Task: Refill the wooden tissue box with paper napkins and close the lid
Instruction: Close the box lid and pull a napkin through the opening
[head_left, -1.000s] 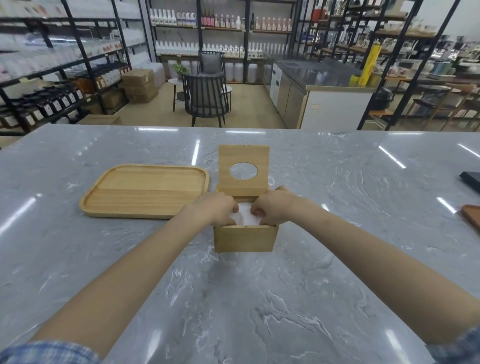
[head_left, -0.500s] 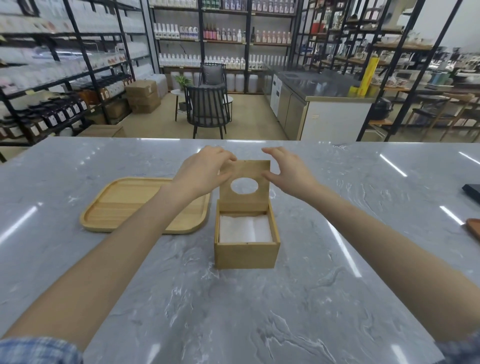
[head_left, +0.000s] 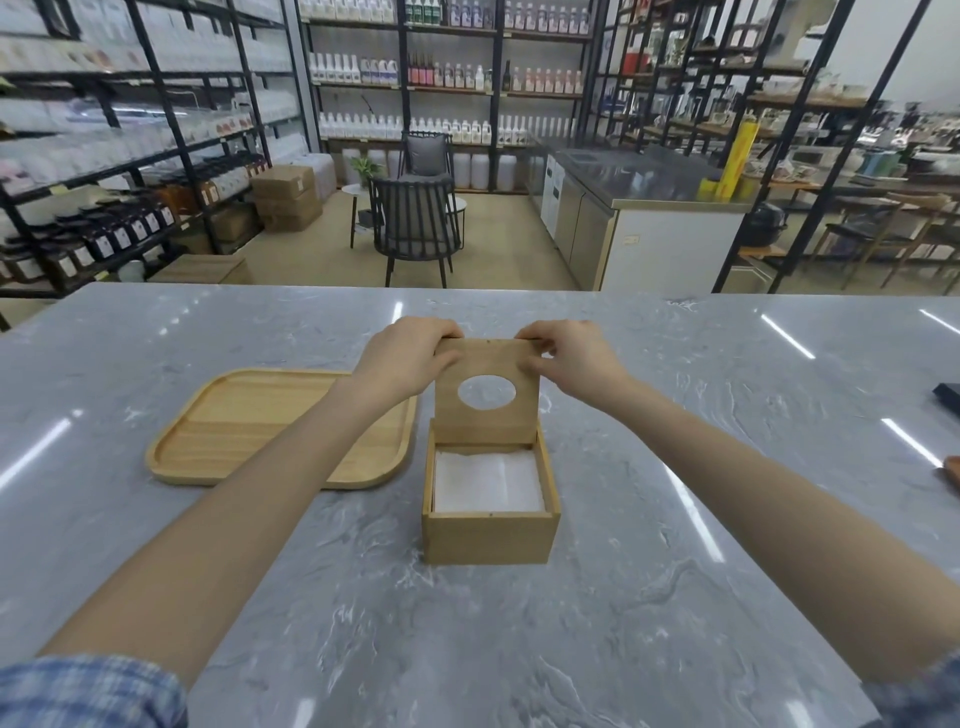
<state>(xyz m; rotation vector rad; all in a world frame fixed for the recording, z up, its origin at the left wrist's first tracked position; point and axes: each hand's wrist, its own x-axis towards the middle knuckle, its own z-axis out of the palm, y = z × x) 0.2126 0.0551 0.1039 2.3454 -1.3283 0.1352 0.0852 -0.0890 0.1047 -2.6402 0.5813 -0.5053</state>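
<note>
A square wooden tissue box (head_left: 488, 538) stands on the grey marble table, its top open. White paper napkins (head_left: 488, 480) lie flat inside it. The hinged lid (head_left: 485, 421), with an oval hole, stands upright at the box's far side. My left hand (head_left: 402, 358) grips the lid's top left corner. My right hand (head_left: 566, 353) grips the top right corner, thumb on the near face.
An empty wooden tray (head_left: 234, 431) lies just left of the box, partly under my left forearm. A dark object (head_left: 948, 395) and a brown item (head_left: 953, 470) sit at the table's right edge. Shelves and chairs stand beyond the table.
Both hands left the napkins inside the box, rose to the upright lid and closed on its top corners. The napkins now lie uncovered in the box.
</note>
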